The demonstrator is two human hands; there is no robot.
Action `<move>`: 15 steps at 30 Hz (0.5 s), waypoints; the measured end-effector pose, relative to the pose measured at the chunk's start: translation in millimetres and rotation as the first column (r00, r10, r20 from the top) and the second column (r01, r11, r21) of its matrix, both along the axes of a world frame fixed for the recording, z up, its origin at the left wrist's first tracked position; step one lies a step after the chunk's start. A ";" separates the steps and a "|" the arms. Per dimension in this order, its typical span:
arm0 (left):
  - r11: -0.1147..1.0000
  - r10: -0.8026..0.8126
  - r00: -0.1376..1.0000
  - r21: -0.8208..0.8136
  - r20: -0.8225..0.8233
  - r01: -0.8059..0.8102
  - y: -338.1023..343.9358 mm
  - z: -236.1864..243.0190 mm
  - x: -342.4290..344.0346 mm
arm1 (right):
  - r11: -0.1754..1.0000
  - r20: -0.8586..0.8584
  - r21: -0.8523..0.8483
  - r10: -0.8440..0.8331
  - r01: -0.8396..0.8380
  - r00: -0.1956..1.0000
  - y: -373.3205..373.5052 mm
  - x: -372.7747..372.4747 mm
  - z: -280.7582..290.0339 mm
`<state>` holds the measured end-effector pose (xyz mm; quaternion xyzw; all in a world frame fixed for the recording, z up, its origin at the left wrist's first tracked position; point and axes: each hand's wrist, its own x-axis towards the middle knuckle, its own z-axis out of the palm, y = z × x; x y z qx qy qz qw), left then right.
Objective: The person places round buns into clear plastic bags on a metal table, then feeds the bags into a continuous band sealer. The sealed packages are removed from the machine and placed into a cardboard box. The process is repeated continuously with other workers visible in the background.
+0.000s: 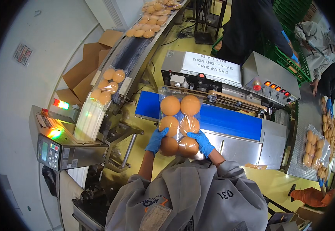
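Note:
A clear plastic bag of several round orange-brown buns (pixel 179 124) is held upright over the near end of a blue conveyor belt (pixel 229 120). My left hand (pixel 156 141), in a blue glove, grips the bag's lower left side. Wearing the same kind of glove, my right hand (pixel 201 141) grips its lower right side. The bag's open top reaches the slot of the grey band sealing machine (pixel 229 79) behind the belt.
Another bag of buns (pixel 107 85) lies at the end of a long feed conveyor (pixel 136 46) on the left, with more bags (pixel 146 29) farther up. A weighing unit with a lit panel (pixel 53 148) stands at left. Sealed bags (pixel 314 144) lie on a steel table at right, where other people work.

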<state>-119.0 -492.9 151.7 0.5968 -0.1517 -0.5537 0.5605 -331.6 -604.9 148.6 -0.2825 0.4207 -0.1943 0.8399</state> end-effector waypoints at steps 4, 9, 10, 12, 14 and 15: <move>0.996 0.079 0.997 0.040 0.006 -0.079 11.3 22.5 2.9 | 0.998 -0.031 -0.031 0.062 -0.063 0.998 3.9 13.9 -4.4; 0.993 0.114 0.992 0.022 -0.053 -0.113 40.8 23.1 12.4 | 0.987 -0.051 -0.046 0.150 -0.152 0.987 19.4 30.7 -1.7; 0.990 0.133 0.990 0.048 -0.042 -0.131 46.0 32.4 13.1 | 0.981 -0.055 -0.069 0.180 -0.183 0.982 24.0 34.2 0.1; 0.997 0.078 0.997 -0.020 0.002 -0.078 76.2 10.8 20.7 | 0.953 -0.048 -0.118 0.275 -0.279 0.960 39.6 47.0 20.3; 0.999 0.031 0.999 -0.037 -0.022 -0.032 106.5 11.1 21.2 | 0.890 -0.067 -0.216 0.397 -0.402 0.915 52.9 59.8 24.7; 0.997 0.081 0.995 0.017 -0.062 -0.080 123.2 21.1 20.4 | 0.859 -0.062 -0.209 0.466 -0.468 0.883 58.4 68.1 22.4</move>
